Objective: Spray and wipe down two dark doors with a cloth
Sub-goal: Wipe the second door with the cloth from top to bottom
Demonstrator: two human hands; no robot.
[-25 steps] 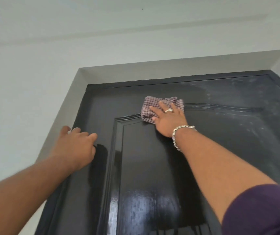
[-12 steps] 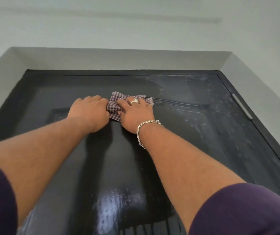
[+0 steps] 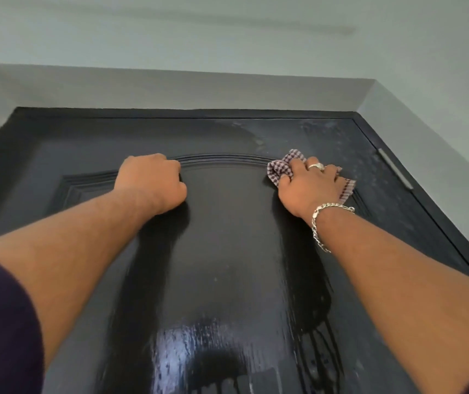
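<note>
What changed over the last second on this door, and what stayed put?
The right hand slid the checked cloth rightward along the arched moulding; the left hand came off the frame onto the door panel, fingers curled. The cloth stays under the right hand.

The dark door [image 3: 227, 251] is glossy black and panelled, with an arched moulding across its upper part; it shines wet low down, with drips running, while its top right corner looks hazy and streaked. The checked cloth [image 3: 280, 169], maroon and white, is bunched flat against the door at the right end of that arch, near the right edge.
</note>
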